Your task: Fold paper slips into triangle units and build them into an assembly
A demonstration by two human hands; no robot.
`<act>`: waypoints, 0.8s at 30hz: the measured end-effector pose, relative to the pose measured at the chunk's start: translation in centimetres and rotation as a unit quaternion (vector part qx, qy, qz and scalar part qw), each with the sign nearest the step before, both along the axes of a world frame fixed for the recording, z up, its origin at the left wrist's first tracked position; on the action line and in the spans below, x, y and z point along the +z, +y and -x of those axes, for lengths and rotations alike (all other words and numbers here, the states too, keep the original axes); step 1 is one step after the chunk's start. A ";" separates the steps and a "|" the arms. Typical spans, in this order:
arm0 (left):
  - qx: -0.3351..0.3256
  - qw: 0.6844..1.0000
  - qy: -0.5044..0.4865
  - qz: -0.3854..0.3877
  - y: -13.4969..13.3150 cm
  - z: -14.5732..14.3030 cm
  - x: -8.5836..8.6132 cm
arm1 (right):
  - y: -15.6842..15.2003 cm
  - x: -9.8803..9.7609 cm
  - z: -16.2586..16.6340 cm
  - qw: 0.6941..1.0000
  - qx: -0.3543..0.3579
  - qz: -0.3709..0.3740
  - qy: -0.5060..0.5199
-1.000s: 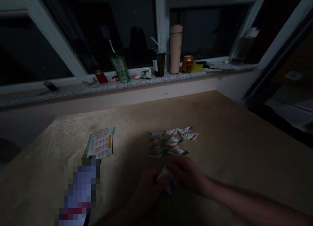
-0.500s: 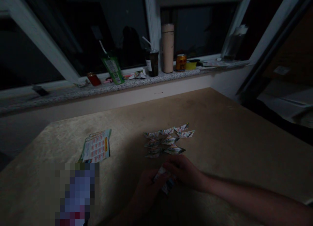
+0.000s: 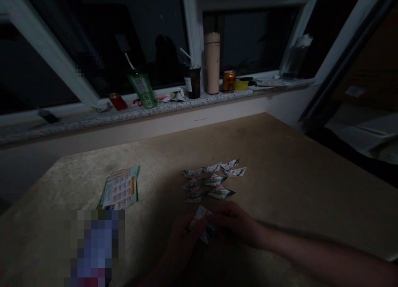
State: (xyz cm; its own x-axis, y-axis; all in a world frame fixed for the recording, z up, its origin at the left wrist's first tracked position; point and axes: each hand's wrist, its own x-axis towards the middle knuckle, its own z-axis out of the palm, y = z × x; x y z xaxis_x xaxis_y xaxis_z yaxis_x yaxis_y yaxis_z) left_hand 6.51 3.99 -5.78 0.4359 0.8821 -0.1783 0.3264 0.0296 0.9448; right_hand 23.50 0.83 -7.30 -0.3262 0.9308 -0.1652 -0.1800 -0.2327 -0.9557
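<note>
Between my two hands, low in the head view, is a folded piece of printed paper (image 3: 201,213). My left hand (image 3: 183,235) grips it from the left, thumb across its face. My right hand (image 3: 231,220) pinches its right side with bent fingers. Just beyond my hands lie several small folded paper boats (image 3: 220,191), set in loose rows on the table (image 3: 264,154). To the left rests a stack of printed flyers (image 3: 121,189). Dim light hides the finer folds of the held paper.
Along the granite windowsill (image 3: 174,106) stand a green bottle (image 3: 142,90), a red-orange jar (image 3: 117,101), a dark cup with a straw (image 3: 193,83), a pink tumbler (image 3: 212,63) and an orange can (image 3: 229,81). A blurred-out patch (image 3: 95,247) covers something at the lower left.
The held paper has shifted slightly left and turned, with more of its upper end showing. My right hand has moved a little lower. The paper boats and the flyers lie as before.
</note>
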 end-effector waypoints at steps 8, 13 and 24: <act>0.051 0.998 0.022 0.002 -0.7 0.8 -0.7 | -0.5 0.6 0.1 1.000 -0.001 0.015 0.020; 0.073 0.996 0.047 0.021 -1.2 0.9 -0.5 | -0.7 0.6 -0.1 0.999 -0.013 -0.015 -0.026; -0.031 0.998 0.057 0.003 -1.4 0.4 -0.2 | -0.4 1.0 -0.1 0.992 -0.004 -0.100 -0.072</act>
State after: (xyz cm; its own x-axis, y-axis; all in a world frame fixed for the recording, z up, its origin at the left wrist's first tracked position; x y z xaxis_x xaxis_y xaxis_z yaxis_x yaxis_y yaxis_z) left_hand 6.11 2.58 -5.99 0.4654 0.8532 -0.2355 0.4328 0.0127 0.9014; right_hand 23.58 0.44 -6.35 -0.3061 0.9518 -0.0208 -0.0400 -0.0347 -0.9986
